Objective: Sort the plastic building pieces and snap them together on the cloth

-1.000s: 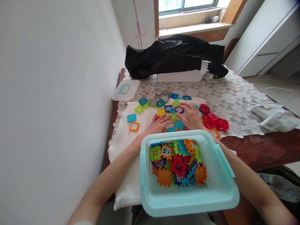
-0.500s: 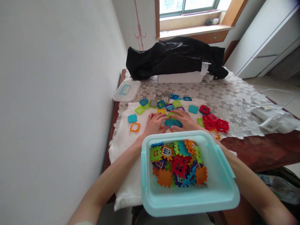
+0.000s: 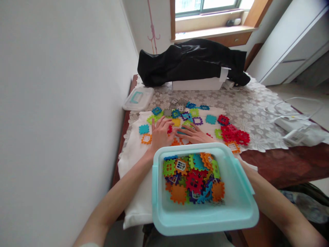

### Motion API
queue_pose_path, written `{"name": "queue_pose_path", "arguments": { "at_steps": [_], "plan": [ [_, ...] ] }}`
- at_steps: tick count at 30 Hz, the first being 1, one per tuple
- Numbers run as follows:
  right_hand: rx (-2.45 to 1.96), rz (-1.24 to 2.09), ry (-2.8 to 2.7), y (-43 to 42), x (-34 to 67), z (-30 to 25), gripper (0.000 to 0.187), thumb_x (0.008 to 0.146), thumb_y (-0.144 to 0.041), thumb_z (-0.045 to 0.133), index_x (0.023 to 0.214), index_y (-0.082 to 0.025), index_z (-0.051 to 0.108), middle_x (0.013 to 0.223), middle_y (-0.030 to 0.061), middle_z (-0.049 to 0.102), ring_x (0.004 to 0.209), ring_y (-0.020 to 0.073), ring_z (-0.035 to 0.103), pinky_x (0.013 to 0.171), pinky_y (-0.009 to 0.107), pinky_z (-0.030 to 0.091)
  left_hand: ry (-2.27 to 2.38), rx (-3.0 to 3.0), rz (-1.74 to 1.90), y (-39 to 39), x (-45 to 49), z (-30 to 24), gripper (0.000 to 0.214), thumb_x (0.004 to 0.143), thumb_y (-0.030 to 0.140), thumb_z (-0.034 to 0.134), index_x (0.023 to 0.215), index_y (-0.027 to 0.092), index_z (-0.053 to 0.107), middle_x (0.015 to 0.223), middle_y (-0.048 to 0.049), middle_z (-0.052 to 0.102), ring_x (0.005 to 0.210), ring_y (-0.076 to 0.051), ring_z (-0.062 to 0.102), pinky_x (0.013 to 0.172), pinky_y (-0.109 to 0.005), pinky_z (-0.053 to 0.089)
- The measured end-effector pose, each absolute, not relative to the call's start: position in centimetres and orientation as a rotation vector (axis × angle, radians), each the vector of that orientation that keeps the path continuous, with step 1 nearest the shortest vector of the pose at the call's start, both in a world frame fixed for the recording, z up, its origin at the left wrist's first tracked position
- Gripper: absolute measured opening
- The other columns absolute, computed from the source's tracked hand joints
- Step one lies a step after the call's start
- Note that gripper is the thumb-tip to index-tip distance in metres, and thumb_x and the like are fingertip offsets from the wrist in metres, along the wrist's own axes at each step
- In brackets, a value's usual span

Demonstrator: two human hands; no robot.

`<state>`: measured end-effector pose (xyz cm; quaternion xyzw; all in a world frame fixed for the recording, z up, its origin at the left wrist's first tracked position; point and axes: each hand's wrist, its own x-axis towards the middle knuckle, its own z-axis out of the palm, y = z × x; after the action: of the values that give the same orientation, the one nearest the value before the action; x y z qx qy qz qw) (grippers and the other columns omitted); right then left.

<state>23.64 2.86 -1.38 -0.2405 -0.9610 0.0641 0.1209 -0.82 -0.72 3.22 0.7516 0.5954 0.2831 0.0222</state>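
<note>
Over the near part of the white cloth [image 3: 140, 164], my left hand [image 3: 160, 133] is open, with fingers spread and pointing away from me. A red tile [image 3: 170, 129] lies beside its fingers. My right hand [image 3: 196, 134] stretches its fingers leftward, flat over blue and green puzzle tiles that it partly covers. Orange tiles [image 3: 175, 142] show between the hands. A yellow tile [image 3: 176, 122] lies just beyond them. Closer to me, the light-teal plastic bin [image 3: 205, 223] holds a heap of notched tiles, among them a red tile [image 3: 194, 181]. The bin's rim hides part of the cloth.
Red tiles [image 3: 235, 133] are piled on the right, and a purple-framed window tile [image 3: 197, 120] lies beyond my right hand. At the back left sits a clear lid [image 3: 138, 98]. A black cover [image 3: 192, 61] drapes over a white box [image 3: 197, 85]. A wall [image 3: 64, 103] bounds the left side.
My left hand has spread and lifted its fingers. My right hand has shifted left and lies flatter over the blue tiles, uncovering the purple window tile. The view has shifted slightly.
</note>
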Motion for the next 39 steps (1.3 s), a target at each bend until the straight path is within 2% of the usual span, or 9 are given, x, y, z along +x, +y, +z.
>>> {"name": "queue_pose_path", "arguments": {
  "at_steps": [3,7,12,20,22,26,30,34,39],
  "plan": [
    [-0.722,0.137,-2.806,2.7,23.2,-1.5,0.066,0.105,-0.039,0.060,0.166,-0.039,0.034,0.174,0.0028,0.034,0.160,0.0336,0.032,0.131,0.065,0.022,2.088,2.323,0.740,-0.3,-2.4,3.4,0.043,0.102,0.052,0.054,0.135,0.027,0.066,0.156,-0.0076,0.058,0.159,-0.035,0.034,0.134,-0.068,0.001],
    [-0.743,0.128,-2.801,2.8,23.0,-1.7,0.064,0.106,-0.039,0.058,0.166,-0.036,0.036,0.173,0.0038,0.035,0.160,0.0333,0.032,0.131,0.064,0.024,2.290,2.167,0.564,0.6,-4.3,2.9,0.056,0.103,0.059,0.045,0.146,0.025,0.058,0.166,-0.0118,0.047,0.157,-0.042,0.034,0.127,-0.075,0.018],
    [-0.735,0.135,-2.784,2.9,22.9,-1.6,0.065,0.104,-0.042,0.062,0.164,-0.033,0.040,0.169,0.0066,0.042,0.158,0.0338,0.036,0.130,0.063,0.025,2.151,2.222,0.625,0.5,-3.6,2.7,0.052,0.104,0.054,0.049,0.145,0.023,0.059,0.163,-0.0123,0.051,0.147,-0.035,0.049,0.125,-0.058,0.036],
    [-0.905,0.088,-2.655,3.0,22.8,-0.7,0.043,0.104,-0.045,0.060,0.144,-0.028,0.066,0.160,0.0083,0.055,0.151,0.0329,0.045,0.128,0.059,0.031,1.708,2.161,1.042,0.1,-2.4,2.8,0.039,0.105,0.041,0.052,0.137,0.020,0.061,0.153,-0.0119,0.058,0.143,-0.023,0.055,0.124,-0.042,0.043],
    [-0.997,0.083,-2.600,3.1,23.0,-0.6,0.038,0.106,-0.039,0.055,0.140,-0.028,0.068,0.158,0.0091,0.056,0.148,0.0334,0.047,0.126,0.059,0.033,1.728,2.211,0.995,-0.1,-2.3,2.9,0.039,0.105,0.039,0.052,0.139,0.022,0.060,0.155,-0.0118,0.057,0.145,-0.025,0.053,0.129,-0.047,0.036],
    [-1.074,0.089,-2.543,3.4,23.4,-0.6,0.039,0.108,-0.033,0.049,0.140,-0.024,0.068,0.157,0.0120,0.056,0.146,0.0336,0.049,0.124,0.059,0.036,1.908,2.335,0.779,-0.5,-2.1,2.7,0.051,0.103,0.044,0.055,0.149,0.024,0.054,0.164,-0.0125,0.048,0.158,-0.034,0.036,0.134,-0.066,0.006],
    [-1.066,0.086,-2.564,3.5,23.7,-0.7,0.040,0.107,-0.038,0.051,0.139,-0.019,0.068,0.155,0.0152,0.057,0.145,0.0348,0.050,0.123,0.058,0.039,2.045,2.313,0.714,-0.6,-2.7,2.4,0.062,0.101,0.054,0.053,0.156,0.025,0.048,0.168,-0.0139,0.042,0.162,-0.040,0.026,0.129,-0.074,-0.003],
    [-1.059,0.091,-2.560,3.4,23.7,-1.0,0.041,0.106,-0.039,0.054,0.139,-0.019,0.067,0.154,0.0151,0.058,0.144,0.0344,0.051,0.123,0.058,0.038,2.161,2.229,0.714,-1.1,-4.0,2.6,0.062,0.103,0.058,0.046,0.155,0.024,0.050,0.167,-0.0152,0.045,0.158,-0.039,0.034,0.130,-0.069,0.014],
    [-1.041,0.107,-2.437,3.5,24.1,0.3,0.037,0.105,-0.042,0.056,0.134,-0.023,0.070,0.150,0.0129,0.062,0.138,0.0327,0.056,0.122,0.057,0.040,2.283,2.132,0.657,-2.1,-5.8,2.9,0.063,0.099,0.063,0.052,0.146,0.022,0.059,0.153,-0.0164,0.059,0.134,-0.041,0.056,0.114,-0.059,0.043]
  ]
}}
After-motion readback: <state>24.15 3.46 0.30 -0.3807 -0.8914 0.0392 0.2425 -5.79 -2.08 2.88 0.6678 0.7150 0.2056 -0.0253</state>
